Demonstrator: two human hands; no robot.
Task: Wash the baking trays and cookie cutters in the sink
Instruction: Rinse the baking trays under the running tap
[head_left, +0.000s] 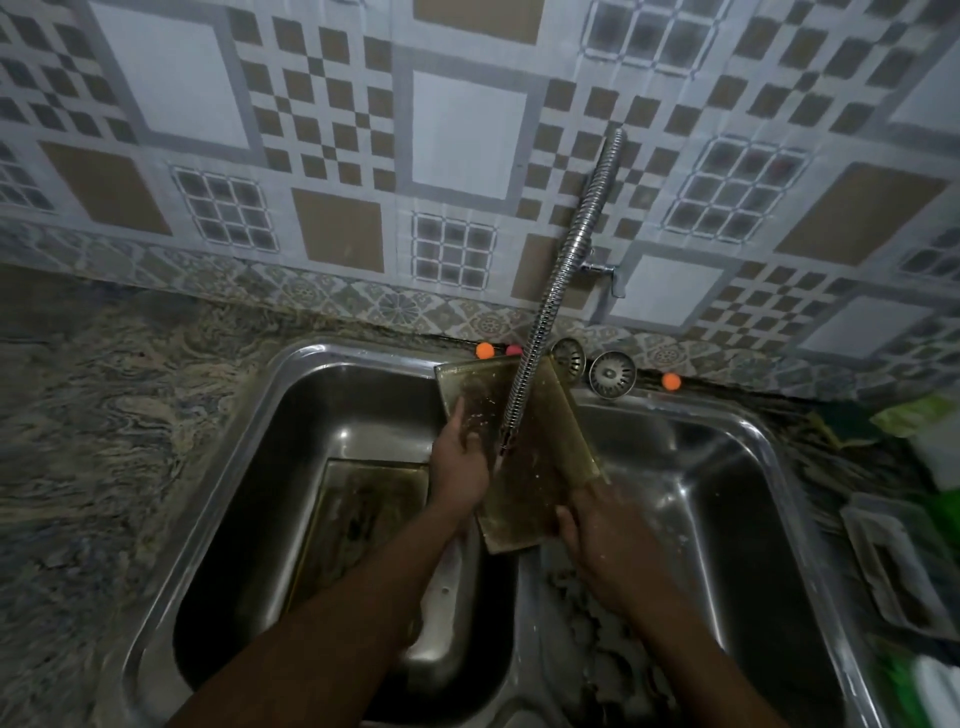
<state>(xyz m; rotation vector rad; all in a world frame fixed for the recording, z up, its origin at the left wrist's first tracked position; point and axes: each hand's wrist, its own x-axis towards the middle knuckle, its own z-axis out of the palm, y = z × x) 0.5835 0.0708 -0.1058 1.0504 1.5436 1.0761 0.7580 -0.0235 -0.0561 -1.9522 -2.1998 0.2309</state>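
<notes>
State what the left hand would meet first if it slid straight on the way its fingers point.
Probably the far rim of the baking tray that the left hand rests on; beyond that, the sink back edge, though depth is unclear.

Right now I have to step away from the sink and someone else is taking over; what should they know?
Left hand: flat on the held baking tray, fingers straight.
Right hand: grips its near edge.
The tray is tilted under the faucet hose, above the sink divider, wet.
Second tray lies in the left bowl, still to wash.
No cookie cutters in view.
</notes>
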